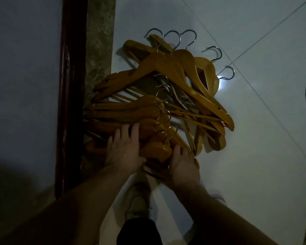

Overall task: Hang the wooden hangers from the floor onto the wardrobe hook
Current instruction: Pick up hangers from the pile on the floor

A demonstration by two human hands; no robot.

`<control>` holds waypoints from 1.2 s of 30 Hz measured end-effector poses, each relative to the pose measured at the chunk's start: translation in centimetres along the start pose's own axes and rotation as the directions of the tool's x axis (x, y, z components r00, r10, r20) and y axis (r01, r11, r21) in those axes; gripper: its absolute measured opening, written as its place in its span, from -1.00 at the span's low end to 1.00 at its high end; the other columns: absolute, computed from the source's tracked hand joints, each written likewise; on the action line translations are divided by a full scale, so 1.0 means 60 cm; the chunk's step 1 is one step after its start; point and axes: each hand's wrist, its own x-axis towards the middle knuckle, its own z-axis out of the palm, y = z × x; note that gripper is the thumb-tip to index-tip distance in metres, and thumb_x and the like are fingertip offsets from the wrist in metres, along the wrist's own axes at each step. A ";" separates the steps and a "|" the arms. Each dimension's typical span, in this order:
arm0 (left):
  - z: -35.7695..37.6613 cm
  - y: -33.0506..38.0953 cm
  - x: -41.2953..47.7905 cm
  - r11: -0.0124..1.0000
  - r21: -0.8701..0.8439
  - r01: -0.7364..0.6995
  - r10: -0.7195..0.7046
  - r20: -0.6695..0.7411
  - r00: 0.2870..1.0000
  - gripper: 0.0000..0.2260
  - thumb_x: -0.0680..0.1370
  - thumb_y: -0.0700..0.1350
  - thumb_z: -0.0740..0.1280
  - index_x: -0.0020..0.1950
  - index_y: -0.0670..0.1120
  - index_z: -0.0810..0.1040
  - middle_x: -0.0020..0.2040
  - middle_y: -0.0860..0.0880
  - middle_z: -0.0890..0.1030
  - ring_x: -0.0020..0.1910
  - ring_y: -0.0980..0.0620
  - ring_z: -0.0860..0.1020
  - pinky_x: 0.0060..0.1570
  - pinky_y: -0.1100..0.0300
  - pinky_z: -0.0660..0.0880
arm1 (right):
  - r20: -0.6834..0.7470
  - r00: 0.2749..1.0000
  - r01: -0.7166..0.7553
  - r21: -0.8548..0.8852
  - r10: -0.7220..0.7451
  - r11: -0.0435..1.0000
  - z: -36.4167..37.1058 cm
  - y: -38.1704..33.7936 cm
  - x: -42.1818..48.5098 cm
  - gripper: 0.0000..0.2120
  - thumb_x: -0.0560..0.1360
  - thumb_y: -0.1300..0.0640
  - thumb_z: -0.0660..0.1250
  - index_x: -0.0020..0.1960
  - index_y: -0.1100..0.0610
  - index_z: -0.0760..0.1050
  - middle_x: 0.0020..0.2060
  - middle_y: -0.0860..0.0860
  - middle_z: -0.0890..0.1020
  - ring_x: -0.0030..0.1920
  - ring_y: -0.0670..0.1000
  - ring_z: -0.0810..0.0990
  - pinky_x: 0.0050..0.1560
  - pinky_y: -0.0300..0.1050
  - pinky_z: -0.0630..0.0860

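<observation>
On the dim tiled floor [219, 23], the wooden hangers [166, 96] lie heaped. The left hand [124, 149] rests spread on them; the right hand [184, 165] cups beneath. Gather few; hooks tangle.

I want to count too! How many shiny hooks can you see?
About 10: five hooks fan along the pile's far edge, about five more run down its middle toward the hands. Others may be hidden.
</observation>
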 end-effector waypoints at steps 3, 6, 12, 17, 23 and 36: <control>0.009 -0.002 -0.003 0.999 0.030 -0.018 0.019 -0.023 1.000 0.00 0.29 0.23 0.50 0.47 0.02 -0.10 0.45 -0.12 0.21 0.40 -0.14 0.25 0.36 -0.08 0.27 | -0.042 0.999 -0.012 0.040 0.013 0.999 0.010 0.000 0.003 -0.29 0.43 -0.22 0.45 0.40 -0.03 0.16 0.32 0.04 0.40 0.33 0.11 0.42 0.31 0.13 0.44; 0.010 -0.008 -0.001 0.996 0.070 -0.054 0.054 -0.008 0.998 -0.08 0.32 0.24 0.45 0.45 0.02 -0.06 0.41 -0.09 0.27 0.36 -0.11 0.29 0.33 -0.05 0.28 | -0.066 0.997 -0.042 0.075 0.047 0.996 0.017 -0.004 0.005 -0.26 0.41 -0.30 0.43 0.41 -0.03 0.18 0.31 0.04 0.42 0.31 0.12 0.43 0.31 0.18 0.43; 0.005 -0.020 0.009 0.999 -0.017 -0.049 0.049 0.025 0.998 -0.35 0.39 0.13 0.42 0.35 0.06 0.16 0.29 -0.03 0.40 0.29 -0.09 0.40 0.31 -0.07 0.30 | -0.096 0.987 -0.119 0.123 0.132 0.985 0.024 -0.028 0.017 -0.31 0.40 -0.23 0.45 0.35 0.02 0.21 0.31 0.07 0.40 0.30 0.15 0.44 0.24 0.21 0.50; 0.014 -0.017 0.015 0.992 -0.124 0.023 -0.014 0.071 0.997 -0.34 0.39 -0.08 0.48 0.34 0.05 0.16 0.32 -0.07 0.35 0.25 -0.16 0.47 0.30 -0.14 0.38 | -0.194 0.977 -0.064 0.139 0.091 0.988 0.040 -0.035 0.014 -0.36 0.43 -0.10 0.44 0.35 0.01 0.18 0.29 0.05 0.37 0.28 0.11 0.40 0.09 0.06 0.54; 0.009 -0.031 0.025 0.994 -0.023 -0.106 0.107 0.076 0.991 -0.47 0.39 -0.10 0.44 0.22 0.05 0.20 0.23 -0.06 0.40 0.16 -0.13 0.52 0.22 -0.06 0.37 | -0.251 0.967 -0.019 0.082 0.039 0.996 0.045 -0.026 0.013 -0.39 0.41 -0.15 0.46 0.26 -0.03 0.17 0.23 0.04 0.39 0.23 0.11 0.43 -0.07 -0.03 0.48; -0.078 -0.004 -0.011 0.969 -0.228 -0.100 0.119 0.074 0.990 -0.55 0.38 -0.10 0.42 0.21 0.05 0.34 0.02 0.00 0.52 0.06 -0.07 0.49 -0.01 0.02 0.45 | -0.127 0.989 -0.043 0.253 0.077 0.966 -0.034 -0.016 -0.027 -0.57 0.42 -0.12 0.45 0.20 -0.11 0.36 -0.11 -0.13 0.55 -0.06 -0.01 0.60 -0.07 -0.09 0.52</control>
